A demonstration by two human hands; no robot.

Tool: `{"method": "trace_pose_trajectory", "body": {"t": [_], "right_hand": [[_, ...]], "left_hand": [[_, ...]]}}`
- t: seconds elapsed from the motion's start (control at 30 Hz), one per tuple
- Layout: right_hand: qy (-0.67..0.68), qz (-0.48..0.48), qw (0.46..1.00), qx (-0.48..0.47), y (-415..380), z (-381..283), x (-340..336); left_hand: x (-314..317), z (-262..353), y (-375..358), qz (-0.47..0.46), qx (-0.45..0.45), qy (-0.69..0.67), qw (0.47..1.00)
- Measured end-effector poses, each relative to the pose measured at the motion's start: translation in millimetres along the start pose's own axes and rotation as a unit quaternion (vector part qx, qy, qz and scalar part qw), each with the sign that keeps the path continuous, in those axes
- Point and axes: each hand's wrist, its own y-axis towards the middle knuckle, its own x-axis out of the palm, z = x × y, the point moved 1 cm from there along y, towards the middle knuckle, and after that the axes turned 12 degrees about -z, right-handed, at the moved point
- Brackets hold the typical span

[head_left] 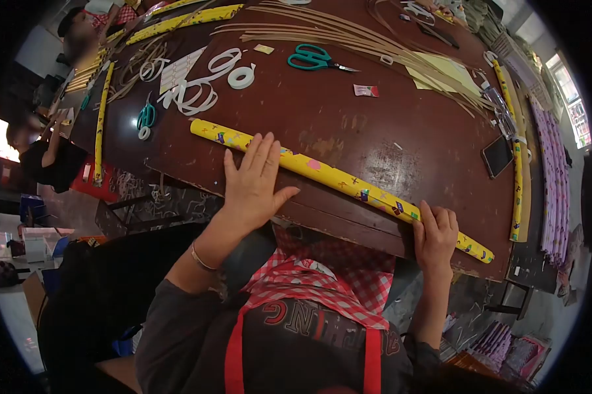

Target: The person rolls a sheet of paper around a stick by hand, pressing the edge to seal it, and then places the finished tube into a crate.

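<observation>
A long yellow patterned paper roll lies slantwise along the front edge of the dark red table. My left hand rests flat on its left part, fingers stretched out and thumb apart. Toward the roll's right end, my right hand has its fingers bent over the roll, with the thumb hidden. Beyond the roll lie teal scissors with their blades apart, a roll of white tape and a small red and white packet.
Thin wooden strips cross the far side. A phone and another yellow roll lie at the right. Left are more teal scissors and a yellow roll. Two people work at the far left, one in dark clothes.
</observation>
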Motion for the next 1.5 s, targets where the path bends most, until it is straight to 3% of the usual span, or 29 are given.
{"method": "trace_pose_trajectory", "body": {"t": [0.53, 0.67, 0.7, 0.77, 0.8, 0.87, 1.03, 1.1, 1.43, 1.5], "right_hand": [[-0.008, 0.012, 1.0, 0.001, 0.2, -1.0, 0.3], [-0.003, 0.014, 1.0, -0.001, 1.5, -1.3, -0.4], [-0.003, 0.016, 1.0, 0.003, 2.2, -1.1, -0.3], [-0.001, 0.016, 1.0, -0.001, 1.7, -0.9, -0.7], [-0.002, 0.014, 1.0, 0.001, 1.5, -0.8, -0.8], [0.001, 0.017, 1.0, 0.002, 2.4, -1.6, -0.7], [0.007, 0.018, 1.0, 0.005, 2.3, -2.1, -2.1], [0.016, 0.012, 1.0, 0.01, 1.8, -1.6, -1.7], [0.006, 0.014, 1.0, 0.002, 1.1, -1.4, -1.1], [0.003, 0.011, 1.0, 0.003, 1.5, -1.4, -1.5]], "left_hand": [[-10.7, -118.4, -8.1, -0.058, -0.177, 0.066, 0.98], [-21.6, -118.8, -8.4, -0.063, -0.282, 0.102, 0.952], [-23.5, -109.3, -7.6, -0.005, -0.224, 0.108, 0.969], [-32.5, -79.5, -1.7, 0.017, -0.066, 0.065, 0.996], [-32.2, -64.7, 5.2, 0.077, 0.05, 0.032, 0.995], [-28.3, -42.9, 22.0, 0.047, 0.167, -0.081, 0.982], [-17.6, -15.0, 36.2, 0.057, 0.2, -0.083, 0.975], [-13.5, -14.9, 33.9, 0.133, 0.215, -0.101, 0.962], [-4.4, -17.8, 28.7, 0.165, 0.226, -0.133, 0.951], [-12.8, -10.4, 29.3, 0.143, 0.167, -0.138, 0.966]]}}
